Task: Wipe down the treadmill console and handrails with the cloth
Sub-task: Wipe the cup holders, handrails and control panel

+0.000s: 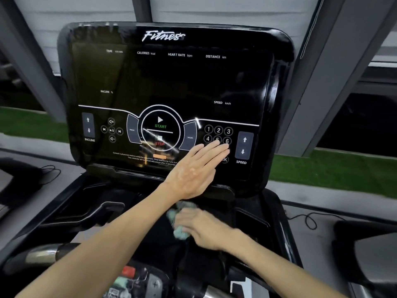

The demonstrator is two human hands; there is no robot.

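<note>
The black glossy treadmill console (171,82) fills the middle of the view, tilted up toward me. My left hand (197,168) lies flat against its lower right part, straight fingers reaching over the number keypad (218,134). Below it, my right hand (204,230) holds a crumpled pale green cloth (179,232) against the black tray (253,222) under the console; this hand is blurred by motion. A chrome and black handrail grip (49,253) shows at the lower left.
A red safety button (129,271) sits at the bottom centre among dark controls. Cables (309,220) lie on the grey floor at both sides. Grey pillars and a strip of green turf (322,168) stand behind the machine.
</note>
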